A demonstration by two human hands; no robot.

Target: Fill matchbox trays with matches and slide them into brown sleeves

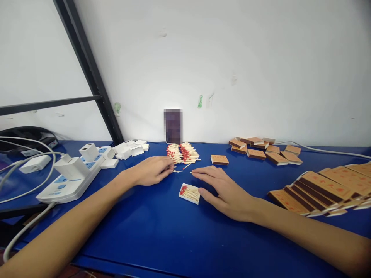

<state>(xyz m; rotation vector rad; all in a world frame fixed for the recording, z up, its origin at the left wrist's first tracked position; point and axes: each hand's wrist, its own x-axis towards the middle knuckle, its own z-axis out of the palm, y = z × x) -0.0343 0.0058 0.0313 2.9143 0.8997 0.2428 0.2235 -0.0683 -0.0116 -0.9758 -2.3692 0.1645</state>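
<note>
My left hand rests on the blue table, fingers curled and pinched on a few loose matches at the near edge of a pile of red-tipped matches. My right hand lies flat with fingers stretched out, its thumb touching an open white tray of matches. Its fingertips reach toward a single match on the table. One closed brown matchbox lies just right of the pile.
A heap of closed matchboxes sits at the back right. Flat matchbox sleeves fan out at the right edge. A white power strip with chargers, cables and small white boxes fill the left. A phone leans on the wall.
</note>
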